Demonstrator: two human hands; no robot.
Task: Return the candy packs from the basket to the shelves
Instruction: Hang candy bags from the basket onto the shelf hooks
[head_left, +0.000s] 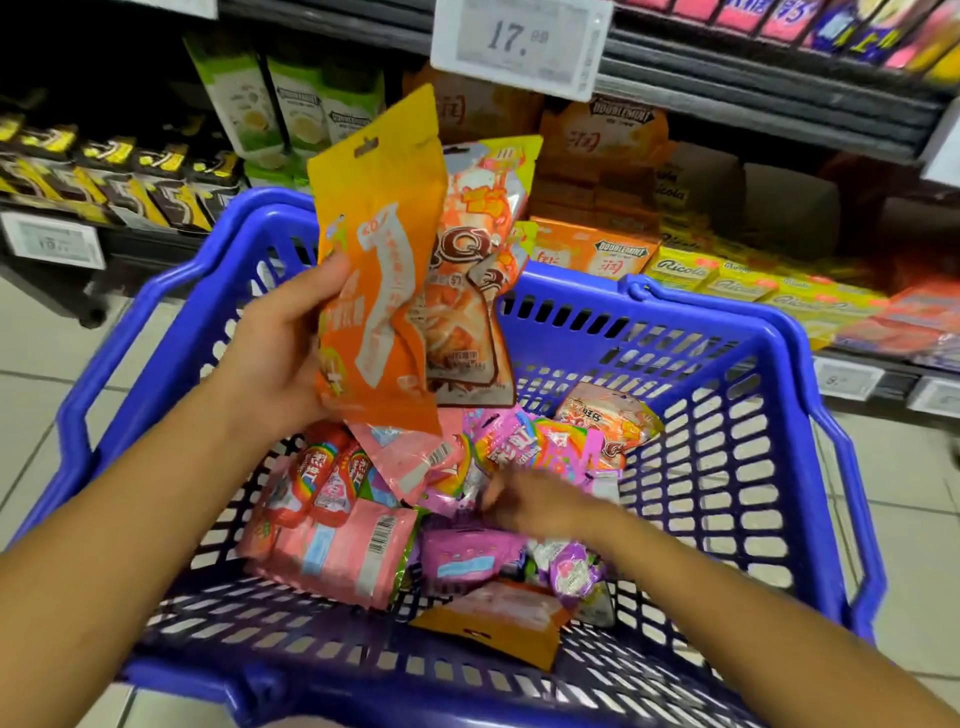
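Candy packs in glossy pink, red and purple wrappers (358, 545) lie heaped in the blue slotted plastic basket (748, 415), while two more, an orange foil pouch (374, 291) and a white-and-orange printed packet (472, 270) behind it, stand upright above the rim, long axes pointing toward the shelf of boxed sweets (675, 260) just beyond. The left hand (280, 353) grips both at their lower left edge, thumb across the orange pouch. The right hand (524, 504) is down among the heap, nearest a pink rainbow-printed pack (524, 441) lying just ahead of its fingertips; it is blurred, so whether its fingers have hold of anything cannot be told.
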